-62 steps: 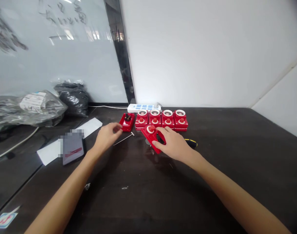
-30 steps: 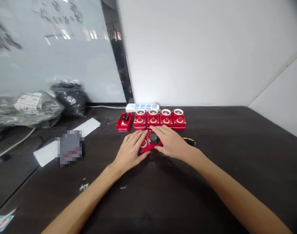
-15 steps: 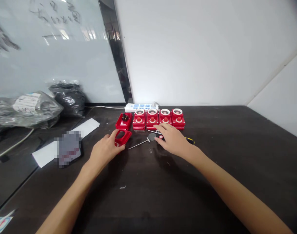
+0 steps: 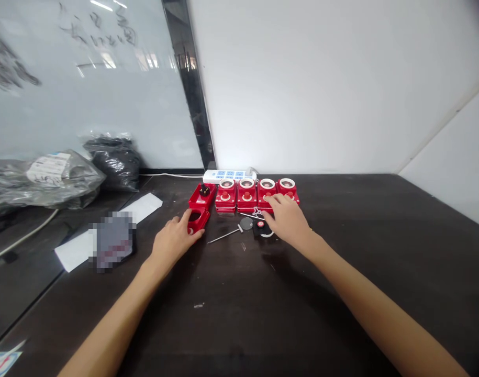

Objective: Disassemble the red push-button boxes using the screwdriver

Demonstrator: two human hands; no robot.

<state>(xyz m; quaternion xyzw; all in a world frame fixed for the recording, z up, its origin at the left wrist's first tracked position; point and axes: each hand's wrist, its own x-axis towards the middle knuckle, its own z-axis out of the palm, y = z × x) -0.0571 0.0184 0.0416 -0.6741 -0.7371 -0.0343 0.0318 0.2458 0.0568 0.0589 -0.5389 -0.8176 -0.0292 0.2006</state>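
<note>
Left hand [image 4: 175,241] is curling its fingers around a red plastic cover [image 4: 196,222].
(Looks light and stiff; take the rim.) Right hand [image 4: 288,220], at three o'clock, is reaching over red push-button boxes [image 4: 247,196], fingers together, contact unclear.

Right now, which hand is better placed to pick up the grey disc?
Your right hand, probably: it is nearer the grey disc, while your left hand rests on the red box cover.

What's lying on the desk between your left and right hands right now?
The head view shows a thin metal rod and a grey round disc there.
</note>
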